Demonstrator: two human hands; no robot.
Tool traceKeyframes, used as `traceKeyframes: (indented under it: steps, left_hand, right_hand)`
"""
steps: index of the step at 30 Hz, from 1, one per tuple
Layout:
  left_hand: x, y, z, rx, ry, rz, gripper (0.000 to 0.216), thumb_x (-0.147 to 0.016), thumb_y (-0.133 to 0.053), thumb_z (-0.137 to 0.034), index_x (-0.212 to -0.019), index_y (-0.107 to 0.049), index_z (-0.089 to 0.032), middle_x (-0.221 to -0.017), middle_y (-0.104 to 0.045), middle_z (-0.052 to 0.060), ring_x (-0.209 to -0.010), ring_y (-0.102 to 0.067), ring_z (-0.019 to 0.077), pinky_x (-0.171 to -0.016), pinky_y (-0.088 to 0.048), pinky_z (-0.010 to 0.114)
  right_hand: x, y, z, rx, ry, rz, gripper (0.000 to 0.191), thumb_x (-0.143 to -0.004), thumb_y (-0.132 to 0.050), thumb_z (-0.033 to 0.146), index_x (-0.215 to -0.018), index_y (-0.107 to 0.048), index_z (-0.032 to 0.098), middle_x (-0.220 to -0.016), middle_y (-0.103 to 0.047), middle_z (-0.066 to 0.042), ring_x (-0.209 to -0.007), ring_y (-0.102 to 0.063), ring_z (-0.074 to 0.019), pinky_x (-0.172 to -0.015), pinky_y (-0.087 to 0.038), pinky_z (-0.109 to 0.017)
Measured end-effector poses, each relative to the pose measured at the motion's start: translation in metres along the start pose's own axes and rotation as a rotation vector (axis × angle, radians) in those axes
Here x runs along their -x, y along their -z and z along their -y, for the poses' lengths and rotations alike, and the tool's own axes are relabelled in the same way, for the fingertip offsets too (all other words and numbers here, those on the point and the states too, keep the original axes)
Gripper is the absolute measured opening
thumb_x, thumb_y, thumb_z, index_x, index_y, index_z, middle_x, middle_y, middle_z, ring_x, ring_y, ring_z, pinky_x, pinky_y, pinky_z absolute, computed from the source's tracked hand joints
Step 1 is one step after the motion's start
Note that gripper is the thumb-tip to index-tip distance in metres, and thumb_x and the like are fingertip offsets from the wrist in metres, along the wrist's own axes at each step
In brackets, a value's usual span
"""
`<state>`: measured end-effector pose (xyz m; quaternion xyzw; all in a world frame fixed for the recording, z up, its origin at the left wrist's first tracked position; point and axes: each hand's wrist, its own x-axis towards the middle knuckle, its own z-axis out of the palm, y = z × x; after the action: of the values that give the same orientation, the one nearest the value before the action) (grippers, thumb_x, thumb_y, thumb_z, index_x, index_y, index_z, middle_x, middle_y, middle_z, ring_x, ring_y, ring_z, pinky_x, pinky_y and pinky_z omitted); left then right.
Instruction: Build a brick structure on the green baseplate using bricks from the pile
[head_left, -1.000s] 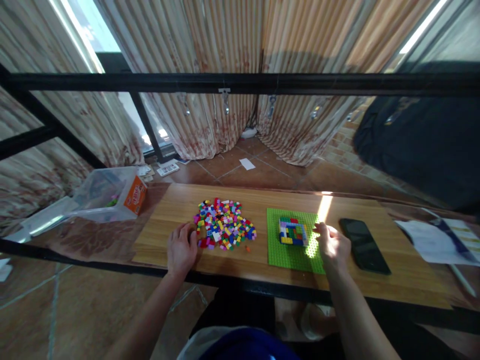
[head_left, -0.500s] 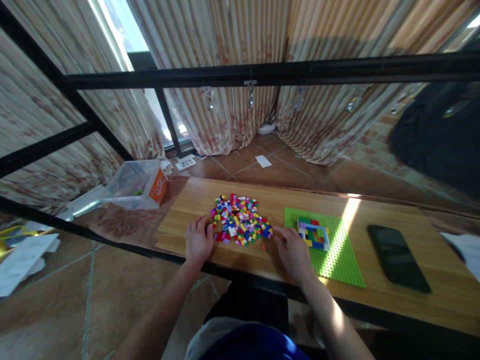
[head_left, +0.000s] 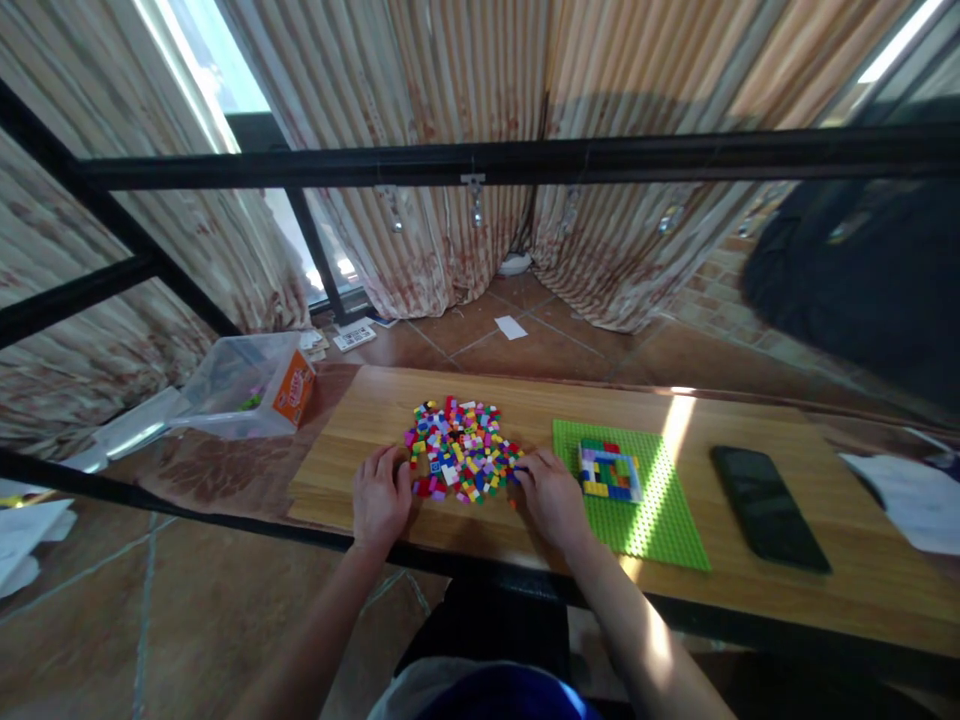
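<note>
A heap of small, many-coloured toy bricks (head_left: 465, 450) is spread on the wooden table. My left hand (head_left: 381, 500) rests at the heap's left edge, fingers loosely curved and thumb apart, with no brick visible in it. At the right edge, the fingertips of my right hand (head_left: 553, 500) close on a blue toy brick (head_left: 517, 472). Right of that hand lies a green baseplate (head_left: 667, 530). It carries a low rectangular frame built of coloured bricks (head_left: 611, 490), with lower bricks inside it.
A black phone (head_left: 769, 510) lies right of the baseplate, with white paper (head_left: 907, 500) beyond it. Past the left end of the table (head_left: 330, 480) stands a clear plastic box (head_left: 240, 390) with an orange label. A black metal bar (head_left: 525, 162) crosses in front of the curtains.
My right hand has reached the heap's right edge and its fingertips have closed on a blue brick. My left hand stays beside the heap. The whole view has shifted slightly.
</note>
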<state>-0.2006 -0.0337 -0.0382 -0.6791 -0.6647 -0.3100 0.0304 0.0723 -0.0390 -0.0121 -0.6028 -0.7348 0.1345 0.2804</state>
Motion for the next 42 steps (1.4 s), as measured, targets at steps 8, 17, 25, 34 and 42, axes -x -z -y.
traceKeyframes:
  steps: [8,17,25,34,42]
  left_hand:
    - [-0.002,-0.002,0.003,-0.005,-0.041,-0.021,0.035,-0.092,-0.042,-0.036,-0.109,-0.063,-0.014,-0.111,-0.064,0.015,-0.109,-0.058,0.0277,-0.097,-0.045,0.043]
    - [-0.004,-0.003,0.005,-0.058,-0.076,-0.018,0.038,-0.093,-0.039,-0.037,-0.109,-0.062,-0.012,-0.11,-0.066,0.016,-0.108,-0.058,0.0297,-0.095,-0.046,0.045]
    - [-0.004,-0.004,0.005,-0.065,-0.064,-0.024,0.036,-0.093,-0.04,-0.038,-0.108,-0.062,-0.013,-0.111,-0.066,0.015,-0.106,-0.059,0.0296,-0.095,-0.047,0.045]
    - [-0.004,-0.003,0.003,-0.068,-0.054,-0.009,0.039,-0.094,-0.038,-0.038,-0.109,-0.063,-0.012,-0.111,-0.066,0.016,-0.106,-0.059,0.0295,-0.094,-0.047,0.045]
    - [-0.003,-0.002,0.002,-0.052,-0.045,-0.007,0.039,-0.094,-0.039,-0.038,-0.11,-0.063,-0.012,-0.112,-0.065,0.016,-0.109,-0.057,0.0296,-0.096,-0.046,0.045]
  right_hand:
    - [0.041,0.043,-0.027,-0.272,-0.295,-0.366,0.032,-0.09,-0.052,0.043,-0.1,-0.07,0.018,-0.095,-0.072,-0.01,-0.086,-0.066,-0.0226,-0.077,-0.051,-0.035]
    - [0.054,0.076,-0.1,-0.245,-0.652,-0.522,0.051,-0.079,-0.055,0.055,-0.094,-0.074,0.01,-0.084,-0.073,-0.015,-0.073,-0.066,-0.0267,-0.065,-0.046,-0.036]
    - [0.04,0.073,-0.087,-0.165,-0.706,-0.424,0.043,-0.08,-0.054,0.052,-0.08,-0.074,0.015,-0.068,-0.071,-0.009,-0.066,-0.063,-0.0243,-0.06,-0.041,-0.032]
    - [0.038,0.077,-0.081,-0.208,-0.777,-0.386,0.048,-0.081,-0.056,0.057,-0.08,-0.075,0.013,-0.062,-0.068,-0.007,-0.058,-0.059,-0.0209,-0.052,-0.037,-0.029]
    - [0.042,0.077,-0.099,-0.247,-0.702,-0.347,0.051,-0.083,-0.05,0.058,-0.081,-0.074,0.013,-0.066,-0.069,-0.008,-0.059,-0.059,-0.0207,-0.053,-0.038,-0.029]
